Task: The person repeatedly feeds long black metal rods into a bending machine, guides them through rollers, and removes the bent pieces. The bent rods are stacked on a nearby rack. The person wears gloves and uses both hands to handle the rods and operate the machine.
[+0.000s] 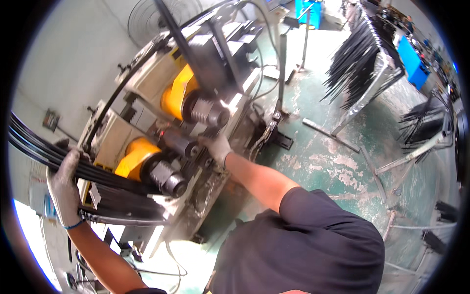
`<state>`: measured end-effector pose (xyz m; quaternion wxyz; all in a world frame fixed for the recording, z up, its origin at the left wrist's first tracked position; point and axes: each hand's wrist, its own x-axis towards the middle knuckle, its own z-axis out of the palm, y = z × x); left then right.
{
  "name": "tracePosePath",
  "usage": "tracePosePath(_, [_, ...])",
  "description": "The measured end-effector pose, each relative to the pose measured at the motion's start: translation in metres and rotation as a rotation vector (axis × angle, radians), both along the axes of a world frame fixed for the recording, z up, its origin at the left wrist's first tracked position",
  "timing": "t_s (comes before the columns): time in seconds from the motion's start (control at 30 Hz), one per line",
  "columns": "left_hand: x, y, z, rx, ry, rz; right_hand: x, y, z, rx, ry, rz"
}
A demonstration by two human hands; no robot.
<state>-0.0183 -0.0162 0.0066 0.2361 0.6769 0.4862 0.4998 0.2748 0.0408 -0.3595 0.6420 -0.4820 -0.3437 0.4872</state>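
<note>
Dark fabric of the person's shirt [303, 245] fills the lower foreground, with two bare forearms rising from it, each ending in one grey work glove. The left hand [63, 188], at the lower left, has its fingers curled closed around a bundle of black strips [58, 157]; these are long, thin, flat and glossy, several lying side by side, and they run in from the left edge of the view across the hand onto the front of the machine [147, 98]. The exact count of strips cannot be told. The right hand [215, 147] rests at the middle of the machine, against a dark cylindrical part [178, 143]; whether its fingers grip that part or only press on it cannot be told. The machine is cream-coloured and tilted in the view, and carries two yellow housings [178, 90], one above the other, each with one ribbed grey roller [164, 176] at its near end. A single black strip [122, 83] arcs up over the machine's left side. Beyond it lies a green painted floor [333, 161], worn to pale patches. Two metal racks stand on the floor at the right: the nearer rack [367, 63] holds many black strips fanned out, and a second rack [423, 127] holds fewer. Two blue boxes [411, 61] stand at the far end. A pale wall [63, 63] closes the left side.
</note>
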Motion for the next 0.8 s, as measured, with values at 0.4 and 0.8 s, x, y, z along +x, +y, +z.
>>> tracePosePath(0.4, [-0.007, -0.006, 0.004, -0.12, 0.129, 0.062, -0.005, 0.018, -0.02, 0.048, -0.006, 0.048])
tracePosePath(0.8, [-0.023, -0.014, 0.011, 0.188, 0.91, 0.008, -0.01, 0.037, -0.06, 0.075, 0.097, 0.145])
